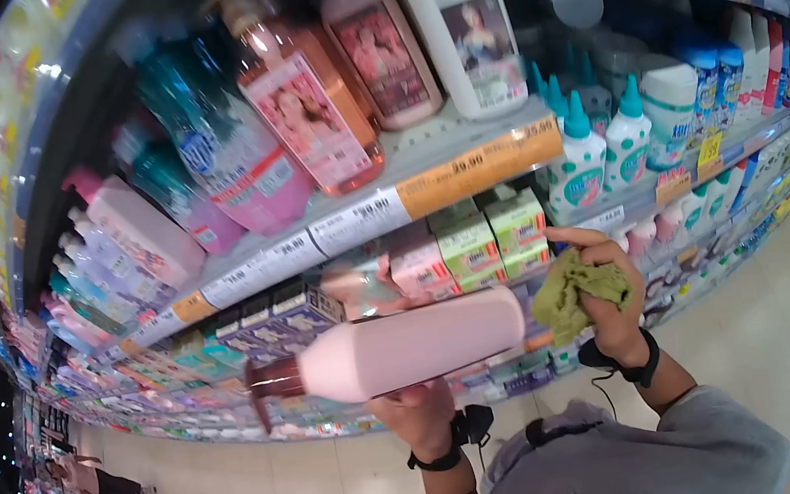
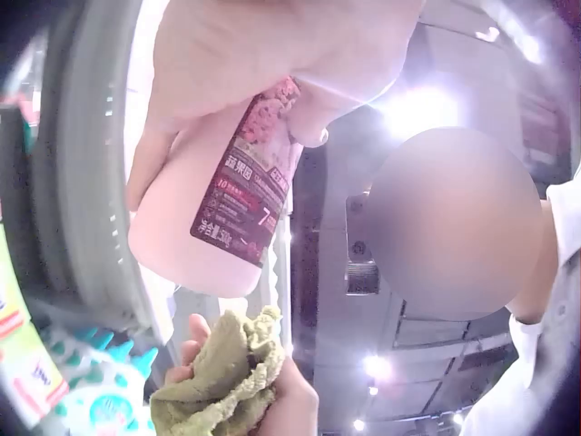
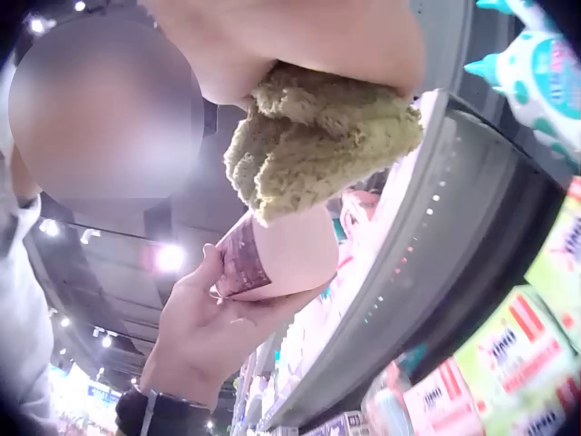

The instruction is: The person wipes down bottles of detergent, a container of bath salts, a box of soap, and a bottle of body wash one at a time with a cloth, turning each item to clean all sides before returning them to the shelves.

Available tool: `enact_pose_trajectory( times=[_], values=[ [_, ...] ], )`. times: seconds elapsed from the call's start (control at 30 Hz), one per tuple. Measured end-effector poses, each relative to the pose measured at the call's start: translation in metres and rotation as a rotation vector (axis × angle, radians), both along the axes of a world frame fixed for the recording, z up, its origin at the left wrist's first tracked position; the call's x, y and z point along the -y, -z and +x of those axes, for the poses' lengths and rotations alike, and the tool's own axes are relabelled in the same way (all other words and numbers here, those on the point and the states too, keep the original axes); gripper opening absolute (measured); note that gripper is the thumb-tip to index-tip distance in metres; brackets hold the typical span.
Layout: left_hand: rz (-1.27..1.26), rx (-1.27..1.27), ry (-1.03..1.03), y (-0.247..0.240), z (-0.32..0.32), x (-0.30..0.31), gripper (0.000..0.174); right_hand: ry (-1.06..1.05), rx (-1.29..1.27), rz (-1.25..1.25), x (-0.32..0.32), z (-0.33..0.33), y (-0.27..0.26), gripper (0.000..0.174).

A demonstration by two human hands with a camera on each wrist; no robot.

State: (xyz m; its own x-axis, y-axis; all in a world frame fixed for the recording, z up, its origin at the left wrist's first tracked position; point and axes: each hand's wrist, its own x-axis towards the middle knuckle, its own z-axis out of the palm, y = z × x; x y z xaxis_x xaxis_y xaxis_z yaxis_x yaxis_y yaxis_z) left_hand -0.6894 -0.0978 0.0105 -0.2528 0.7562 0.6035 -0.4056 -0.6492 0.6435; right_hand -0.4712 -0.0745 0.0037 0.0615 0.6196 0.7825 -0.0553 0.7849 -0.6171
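A pink pump bottle [image 1: 429, 341] with a dark red pump head lies sideways in front of the shelf in the head view. My left hand [image 1: 420, 413] grips it around the body from below. In the left wrist view its dark label [image 2: 243, 186] shows between the thumb and the other fingers. My right hand [image 1: 610, 303] holds a crumpled olive-green cloth [image 1: 571, 295] just off the bottle's base, with the index finger stretched toward the shelf. The right wrist view shows the cloth [image 3: 318, 136] bunched beneath the fingers, overlapping the bottle [image 3: 295, 250].
Upright pump bottles, one white [image 1: 466, 30], stand on the upper shelf above a strip of price tags [image 1: 466, 173]. Small green and pink boxes [image 1: 471, 246] sit below it. Teal-capped bottles [image 1: 624, 139] are to the right. A person [image 1: 94, 479] is far down the aisle.
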Motion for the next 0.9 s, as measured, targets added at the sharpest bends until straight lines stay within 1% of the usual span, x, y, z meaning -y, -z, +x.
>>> enact_pose_trajectory(
  times=[0.1,0.13,0.2,0.23,0.27,0.33,0.37,0.4,0.43,0.47,0.5,0.57,0.6,0.67,0.7,0.73,0.8,0.9],
  values=[
    [-0.23,0.034,0.069,0.047,0.014,0.021,0.085,-0.101,-0.2,-0.389,0.03,0.014,0.056,0.033],
    [-0.312,0.042,0.076,0.068,0.015,0.026,0.083,-0.13,-0.259,-0.517,0.041,0.02,0.073,0.043],
    [-0.38,-0.077,0.123,0.085,0.018,0.035,0.08,-0.107,-0.326,-0.653,0.056,0.021,0.094,0.051],
    [-0.372,-0.12,0.168,0.094,0.02,0.033,0.078,-0.094,-0.365,-0.691,0.06,0.018,0.096,0.055],
    [-0.363,-0.165,0.212,0.102,0.021,0.031,0.076,-0.12,-0.291,-0.701,0.065,0.013,0.094,0.062],
    [-0.464,-0.34,0.23,0.112,0.031,0.032,0.074,0.035,0.067,-0.592,0.059,0.001,0.098,0.062],
    [-0.469,-0.444,0.241,0.115,0.034,0.029,0.072,0.108,0.247,-0.538,0.053,-0.005,0.098,0.062],
    [-0.468,-0.55,0.251,0.118,0.037,0.026,0.071,0.054,0.186,-0.53,0.048,-0.011,0.091,0.06],
    [-0.418,-0.583,0.226,0.106,0.044,0.023,0.067,0.0,0.126,-0.517,0.042,-0.016,0.079,0.058],
    [-0.454,-0.532,0.242,0.111,0.044,0.023,0.065,-0.056,0.066,-0.5,0.04,-0.02,0.069,0.056],
    [-0.491,-0.48,0.256,0.116,0.045,0.023,0.063,0.006,0.137,-0.386,0.04,-0.023,0.061,0.055],
    [-0.384,-0.562,0.155,0.118,0.043,0.02,0.067,0.124,0.292,-0.149,0.04,-0.025,0.051,0.051],
    [-0.33,-0.599,0.099,0.119,0.04,0.019,0.069,0.078,0.314,-0.141,0.038,-0.023,0.055,0.057],
    [-0.351,-0.546,0.159,0.125,0.031,0.015,0.07,0.075,0.39,-0.107,0.029,-0.014,0.079,0.056],
    [-0.375,-0.51,0.212,0.125,0.027,0.014,0.075,0.069,0.43,-0.086,0.025,-0.009,0.091,0.055],
    [-0.401,-0.474,0.263,0.124,0.023,0.013,0.08,0.035,0.396,-0.142,0.021,-0.007,0.099,0.054],
    [-0.448,-0.474,0.262,0.12,0.026,0.015,0.079,-0.027,0.319,-0.26,0.018,-0.004,0.109,0.052],
    [-0.519,-0.487,0.296,0.123,0.03,0.019,0.078,-0.091,-0.038,-0.37,0.031,-0.034,0.081,0.051]
  ],
)
